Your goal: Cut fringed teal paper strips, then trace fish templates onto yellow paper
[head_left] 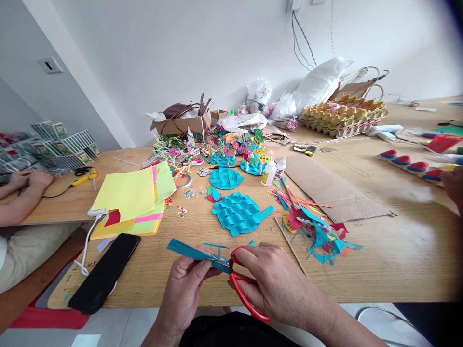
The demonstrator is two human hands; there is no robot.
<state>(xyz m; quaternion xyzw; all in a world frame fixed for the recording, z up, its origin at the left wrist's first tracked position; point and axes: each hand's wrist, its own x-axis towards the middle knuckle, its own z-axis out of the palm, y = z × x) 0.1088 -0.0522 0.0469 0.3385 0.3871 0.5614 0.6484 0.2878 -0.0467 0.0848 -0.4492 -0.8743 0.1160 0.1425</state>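
Note:
Near the front edge of the table, my left hand (188, 277) pinches a folded blue paper strip (184, 249) between thumb and fingers. My right hand (269, 279) is closed round the red handles of a pair of scissors (249, 301). The scissor blades lie along the strip, close to my left fingertips, and a thin blue sliver curls up beside them. Just beyond my hands lies a woven blue paper piece (237, 213) with one strip sticking out on its right. Behind it is a smaller woven blue oval (226, 178).
Coloured paper sheets (125, 193) and a black phone (104, 272) are at the left. Paper scraps (325, 233), a wooden stick (291, 247) and cardboard (333, 188) lie right. Glue bottles (268, 173) stand mid-table. Other people's hands (36, 180) rest far left; another hand (454, 185) shows far right.

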